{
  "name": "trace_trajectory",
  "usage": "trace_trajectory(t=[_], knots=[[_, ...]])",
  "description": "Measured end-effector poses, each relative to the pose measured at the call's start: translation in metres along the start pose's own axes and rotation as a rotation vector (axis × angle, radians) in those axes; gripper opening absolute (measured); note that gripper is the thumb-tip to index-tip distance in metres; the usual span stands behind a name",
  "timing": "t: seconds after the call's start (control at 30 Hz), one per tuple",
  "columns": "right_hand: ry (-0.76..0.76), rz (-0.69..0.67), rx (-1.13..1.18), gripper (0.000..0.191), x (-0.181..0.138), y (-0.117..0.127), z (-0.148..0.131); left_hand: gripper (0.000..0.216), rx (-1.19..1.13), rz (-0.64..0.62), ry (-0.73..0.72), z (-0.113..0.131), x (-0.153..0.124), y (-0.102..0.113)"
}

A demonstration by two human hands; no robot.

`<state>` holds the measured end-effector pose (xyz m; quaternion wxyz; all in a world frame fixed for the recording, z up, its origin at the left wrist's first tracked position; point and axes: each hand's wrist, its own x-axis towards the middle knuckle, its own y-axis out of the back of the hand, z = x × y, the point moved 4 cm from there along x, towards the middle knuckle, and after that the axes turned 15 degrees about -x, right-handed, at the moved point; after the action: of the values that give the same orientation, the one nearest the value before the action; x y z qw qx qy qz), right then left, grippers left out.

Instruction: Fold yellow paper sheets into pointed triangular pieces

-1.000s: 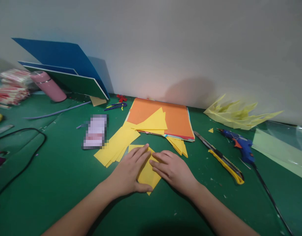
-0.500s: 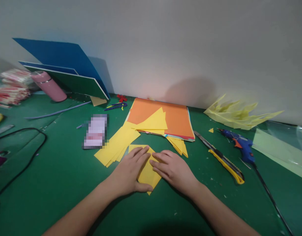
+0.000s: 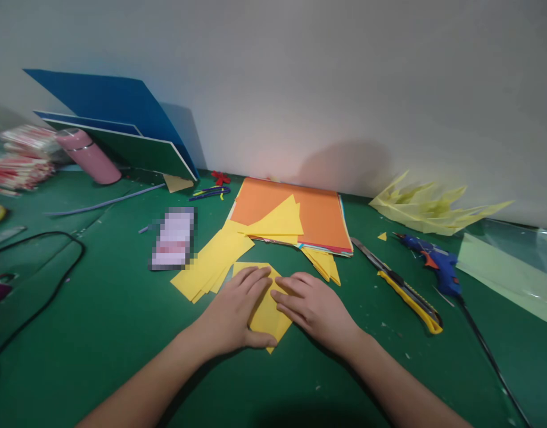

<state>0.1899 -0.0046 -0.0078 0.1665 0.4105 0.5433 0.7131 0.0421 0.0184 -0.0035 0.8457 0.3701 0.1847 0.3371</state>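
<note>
A folded piece of yellow paper (image 3: 268, 318) lies flat on the green table, partly covered by both hands. My left hand (image 3: 241, 309) rests on its left side, fingers stretched forward and thumb near the bottom corner. On the right side of the paper, my right hand (image 3: 311, 306) presses with extended fingers, their tips close to the left fingertips. Just beyond are yellow paper strips (image 3: 215, 261), and folded yellow triangles (image 3: 322, 261) sit to the right. Another yellow folded piece (image 3: 280, 220) lies on a stack of coloured paper (image 3: 318, 208) with orange on top.
To the right lie a yellow utility knife (image 3: 409, 291) with its blade out and a blue glue gun (image 3: 438, 261) with a cord. A blurred-out phone (image 3: 173, 238) is at left. Behind it stand a pink bottle (image 3: 88, 156) and blue boards (image 3: 108, 101). A black cable (image 3: 54, 291) curves at far left.
</note>
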Motion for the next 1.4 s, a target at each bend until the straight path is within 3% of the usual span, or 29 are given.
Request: trace_trajectory(t=[0.9,1.1,1.4], knots=[[-0.050,-0.035,0.098,0.024,0.0006,0.0014,0.0016,0.087,-0.006,-0.014,-0.016,-0.0026,0.0003,-0.0001],[-0.061,-0.020,0.113,0.025,0.0007,0.0013,0.0023,0.070,-0.005,-0.009,-0.017,-0.0032,-0.0015,-0.0013],[-0.136,-0.032,0.226,0.028,0.0012,0.0007,0.0054,0.068,0.032,-0.034,0.015,0.0009,-0.0007,0.0006]])
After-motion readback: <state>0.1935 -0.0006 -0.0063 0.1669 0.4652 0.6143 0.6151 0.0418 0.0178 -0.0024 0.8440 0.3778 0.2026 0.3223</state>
